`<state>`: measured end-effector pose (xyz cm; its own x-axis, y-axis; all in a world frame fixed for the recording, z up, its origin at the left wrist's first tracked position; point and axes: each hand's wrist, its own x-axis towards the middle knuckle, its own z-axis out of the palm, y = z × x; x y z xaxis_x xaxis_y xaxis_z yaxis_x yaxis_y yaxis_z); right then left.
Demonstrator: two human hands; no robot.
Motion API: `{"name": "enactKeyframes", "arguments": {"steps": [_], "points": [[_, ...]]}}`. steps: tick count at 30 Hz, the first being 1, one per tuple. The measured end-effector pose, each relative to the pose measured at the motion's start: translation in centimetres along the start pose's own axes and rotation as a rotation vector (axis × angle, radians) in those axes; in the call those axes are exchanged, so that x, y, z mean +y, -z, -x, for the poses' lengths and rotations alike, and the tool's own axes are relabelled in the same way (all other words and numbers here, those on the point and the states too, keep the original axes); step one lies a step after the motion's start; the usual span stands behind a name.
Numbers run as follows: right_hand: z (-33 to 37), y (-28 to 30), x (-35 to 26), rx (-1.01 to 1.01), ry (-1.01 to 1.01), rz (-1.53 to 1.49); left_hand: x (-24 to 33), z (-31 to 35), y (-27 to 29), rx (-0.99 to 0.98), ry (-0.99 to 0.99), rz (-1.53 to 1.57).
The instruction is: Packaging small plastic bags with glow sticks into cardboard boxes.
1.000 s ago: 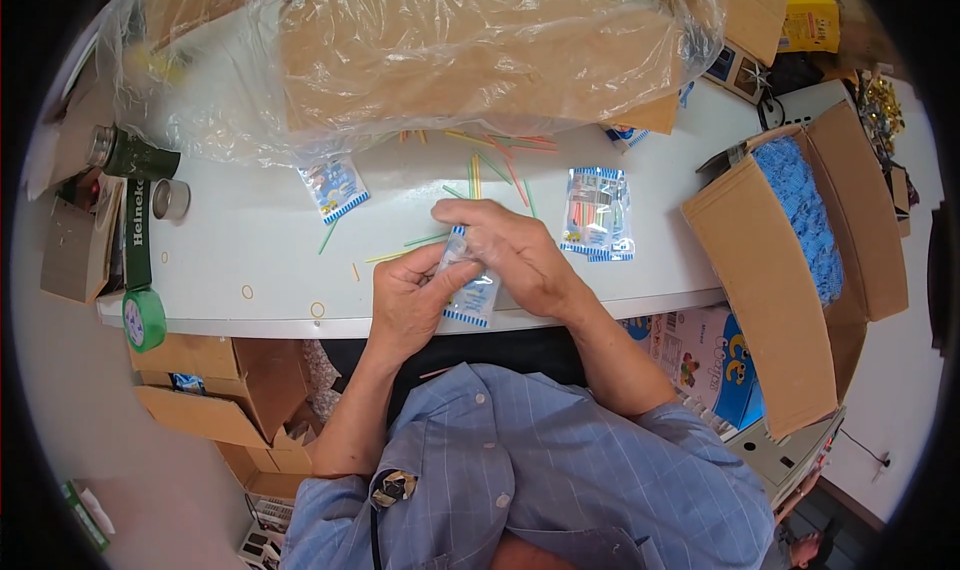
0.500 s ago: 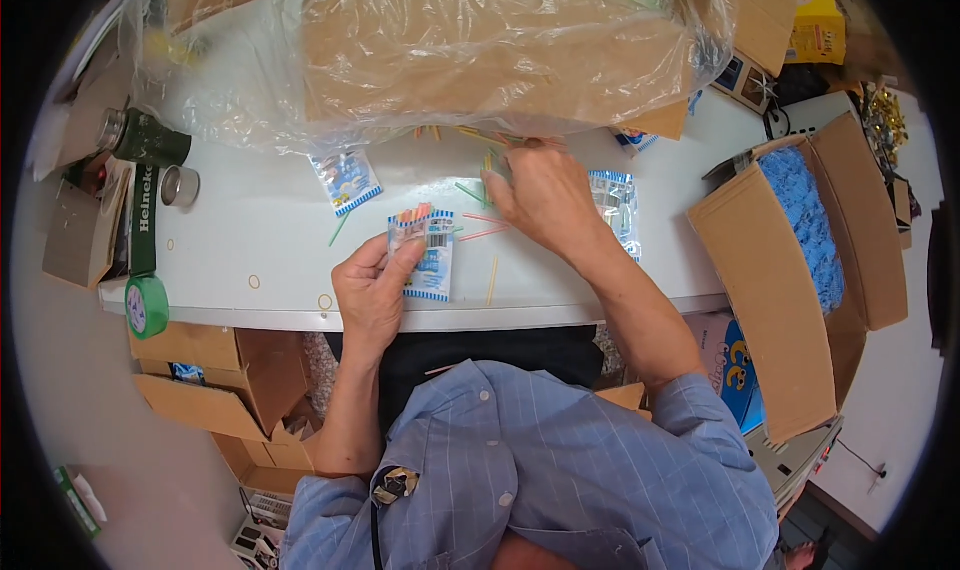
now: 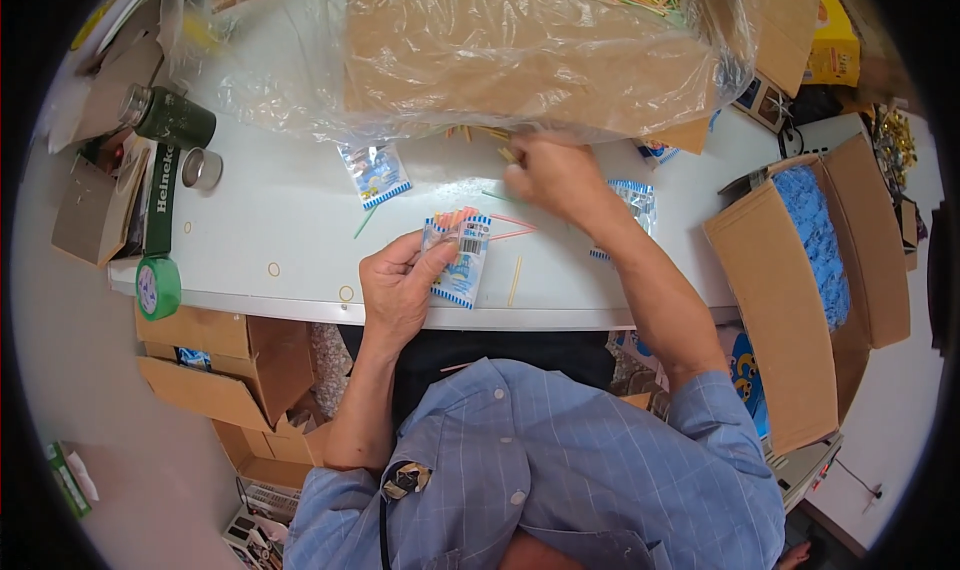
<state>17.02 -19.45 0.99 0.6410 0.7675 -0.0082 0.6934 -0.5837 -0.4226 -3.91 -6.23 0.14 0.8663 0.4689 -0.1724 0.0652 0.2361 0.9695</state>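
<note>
My left hand pinches a small blue-and-white plastic packet, thumb in front, above the table's near edge. Pink and orange stick ends poke out of the packet's top. Farther off and to the right, my right hand is closed, with its fingertips slightly blurred beside the plastic sheet's lower edge. Thin yellowish sticks show between its thumb and fingers. Between the hands lie two pink sticks and a green one. A yellow stick rests nearer the edge.
A carton draped in clear plastic, holding many coloured sticks, spans the far side. Similar packets lie at left and right. An open box with blue contents stands right. A dark green flask and green tape roll stand left.
The whole view has shifted, so the table sits farther right in the picture. My right hand has moved slightly farther away, toward the draped carton; my left hand still holds the packet.
</note>
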Motion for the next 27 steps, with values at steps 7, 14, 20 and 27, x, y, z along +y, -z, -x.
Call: {"name": "enactKeyframes", "arguments": {"steps": [7, 14, 20, 27], "points": [[3.5, 1.7, -1.5, 0.141, -0.095, -1.426, -0.4, 0.3, 0.0, -0.066, 0.091, -0.009], [5.5, 0.7, -3.3, 0.163, -0.080, -1.540, -0.4, 0.1, -1.0, -0.145, 0.125, -0.022], [5.8, 0.1, -3.1, 0.034, -0.070, -1.519, -0.3, 0.3, -1.2, -0.145, 0.130, -0.007], [5.9, -0.8, -3.2, -0.061, -0.051, -1.337, -0.7, 0.3, -1.3, -0.118, 0.082, 0.031]]}}
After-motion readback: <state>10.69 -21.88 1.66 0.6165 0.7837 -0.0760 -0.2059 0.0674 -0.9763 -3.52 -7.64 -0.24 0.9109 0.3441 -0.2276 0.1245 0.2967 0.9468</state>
